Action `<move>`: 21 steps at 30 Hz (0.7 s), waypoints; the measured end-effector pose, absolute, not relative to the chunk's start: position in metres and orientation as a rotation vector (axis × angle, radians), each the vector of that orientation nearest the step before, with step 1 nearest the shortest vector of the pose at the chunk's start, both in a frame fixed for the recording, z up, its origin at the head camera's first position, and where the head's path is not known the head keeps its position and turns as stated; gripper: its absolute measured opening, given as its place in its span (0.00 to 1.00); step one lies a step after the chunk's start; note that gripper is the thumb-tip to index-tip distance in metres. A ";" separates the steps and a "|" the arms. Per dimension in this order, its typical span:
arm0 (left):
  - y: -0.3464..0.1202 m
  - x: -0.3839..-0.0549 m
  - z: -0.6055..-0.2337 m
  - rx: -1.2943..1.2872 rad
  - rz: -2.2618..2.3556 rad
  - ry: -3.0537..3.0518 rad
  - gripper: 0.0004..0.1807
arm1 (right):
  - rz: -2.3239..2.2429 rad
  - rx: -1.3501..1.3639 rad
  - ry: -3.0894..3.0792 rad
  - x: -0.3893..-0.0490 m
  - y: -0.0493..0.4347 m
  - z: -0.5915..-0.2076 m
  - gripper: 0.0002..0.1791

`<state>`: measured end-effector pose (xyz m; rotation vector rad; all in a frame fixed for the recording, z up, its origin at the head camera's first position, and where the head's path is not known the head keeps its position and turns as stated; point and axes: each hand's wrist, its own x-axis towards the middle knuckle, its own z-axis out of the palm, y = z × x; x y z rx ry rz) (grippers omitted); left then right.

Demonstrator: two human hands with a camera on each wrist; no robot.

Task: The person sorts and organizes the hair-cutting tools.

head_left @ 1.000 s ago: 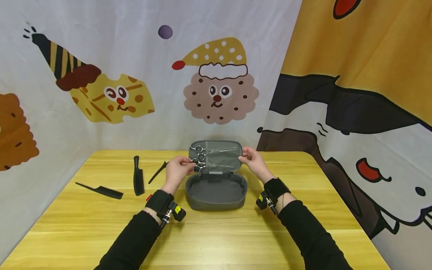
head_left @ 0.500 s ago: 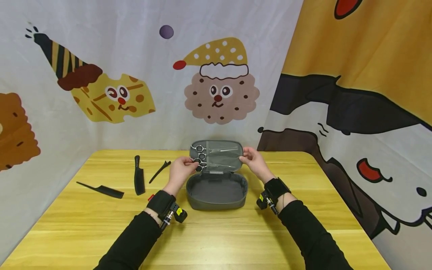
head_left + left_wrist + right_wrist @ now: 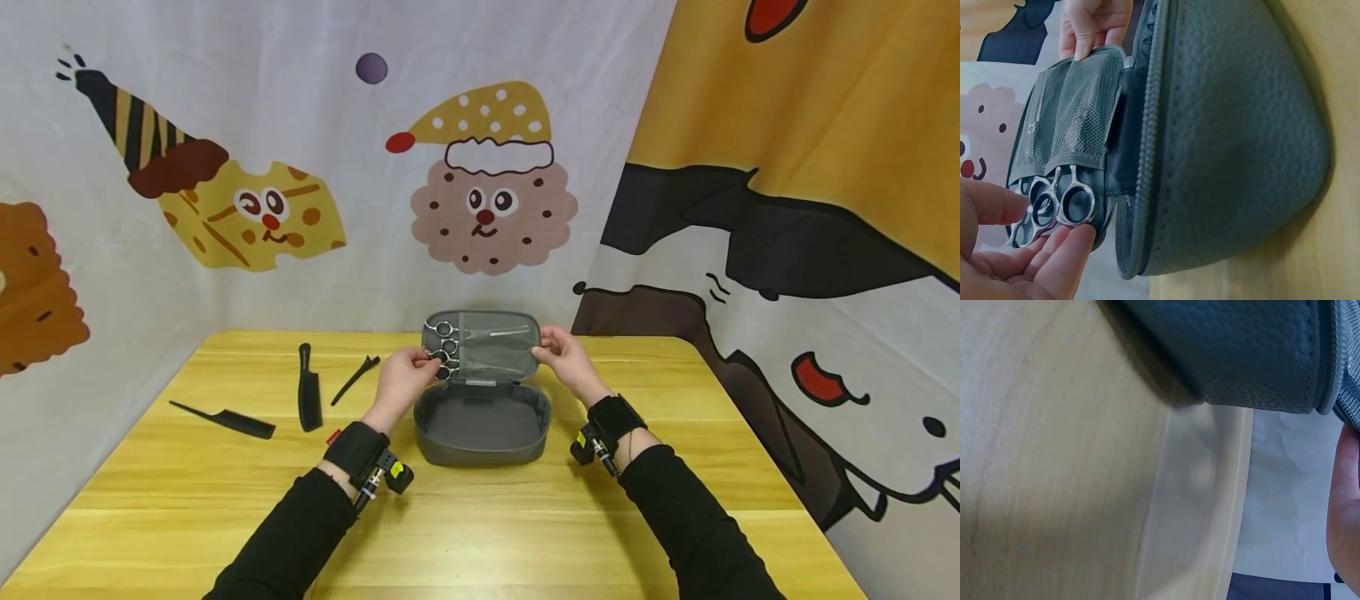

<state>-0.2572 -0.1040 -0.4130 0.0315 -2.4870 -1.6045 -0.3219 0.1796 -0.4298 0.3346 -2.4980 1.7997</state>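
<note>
A grey zippered case (image 3: pixel 482 454) stands with its lid (image 3: pixel 480 321) raised at the back. Two pairs of scissors lie in mesh pockets (image 3: pixel 1082 106) inside the lid, blades behind the mesh and ring handles out to the left. My left hand (image 3: pixel 401 382) pinches the handles of the lower scissors (image 3: pixel 1057 199) between thumb and fingers. Just above sit the other scissors (image 3: pixel 445 330), partly hidden in the left wrist view. With thumb and fingers, my right hand (image 3: pixel 566 360) grips the lid's right edge. Most of that hand is outside the right wrist view.
Left of the case, a black rat-tail comb (image 3: pixel 238 423), a black handled comb (image 3: pixel 307 400) and a black hair clip (image 3: pixel 354 381) lie on the wooden table (image 3: pixel 480 533). A patterned curtain (image 3: pixel 300 100) hangs behind the table.
My left hand has edged right toward the lid, and the lower scissors have slid slightly deeper into their pocket. My right hand keeps its grip on the lid.
</note>
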 end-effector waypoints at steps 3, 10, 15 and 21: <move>-0.105 -0.257 -0.411 0.013 -1.539 -2.516 0.11 | 1.801 0.330 -2.495 -0.322 0.180 -0.430 0.13; -0.107 -0.256 -0.410 -0.010 -1.534 -2.527 0.11 | 1.798 0.325 -2.504 -0.323 0.180 -0.431 0.14; -0.107 -0.254 -0.410 -0.006 -1.531 -2.527 0.11 | 1.781 0.322 -2.523 -0.322 0.180 -0.430 0.14; -0.108 -0.251 -0.408 -0.026 -1.558 -2.538 0.14 | 1.813 0.338 -2.505 -0.321 0.180 -0.429 0.13</move>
